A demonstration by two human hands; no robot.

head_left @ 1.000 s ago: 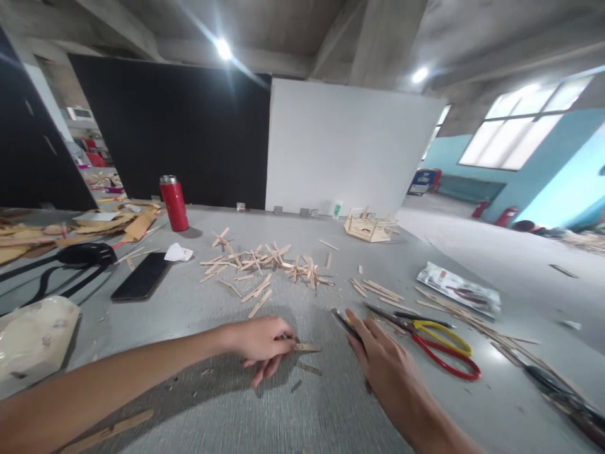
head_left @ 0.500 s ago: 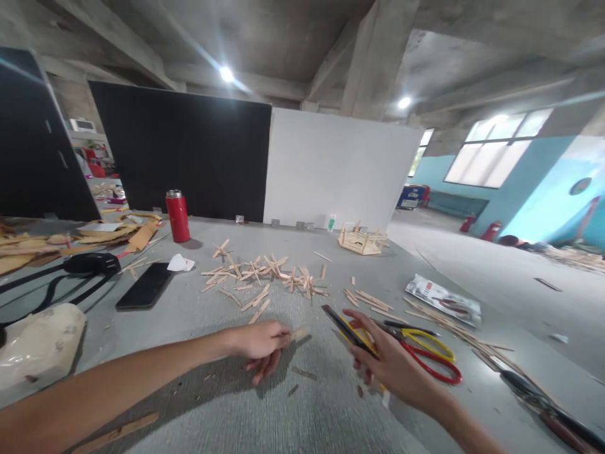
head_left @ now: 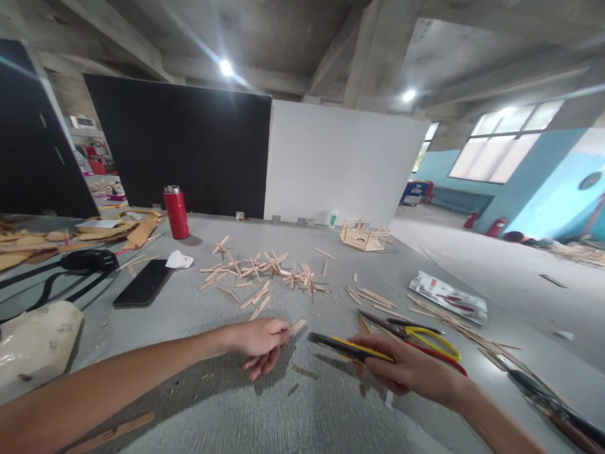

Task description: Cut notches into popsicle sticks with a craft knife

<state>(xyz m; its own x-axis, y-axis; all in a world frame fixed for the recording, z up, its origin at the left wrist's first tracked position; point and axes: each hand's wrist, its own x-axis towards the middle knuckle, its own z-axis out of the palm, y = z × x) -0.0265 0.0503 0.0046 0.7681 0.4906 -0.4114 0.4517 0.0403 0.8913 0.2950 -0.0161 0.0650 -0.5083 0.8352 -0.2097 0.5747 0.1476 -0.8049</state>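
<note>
- Head view: my left hand (head_left: 259, 340) rests low on the grey table (head_left: 198, 403), thumb and forefinger pinched on one end of a short wooden stick (head_left: 297, 326). The other end pokes out to the right, just off the surface.
- My right hand (head_left: 411, 372) is wrapped round a yellow-and-black utility knife (head_left: 352, 348), tip pointing left at that stick, near it but not touching.
- Just beyond the knife lie cutters with yellow and red handles (head_left: 428, 340). Farther off is the scatter of loose sticks (head_left: 265, 268).
- Risk, as I judge it: the tip points towards my left fingertips, so a slip along the stick could run into them. The stick is pinched at one end only, so it could twist or snap under pressure.
- My right wrist is close to the cutters and could knock them.
- Writing: the packet (head_left: 448, 296) on the right has print, too blurred to read. The red flask (head_left: 176, 212) and dark phone (head_left: 143, 282), far left, show no label I can make out.
</note>
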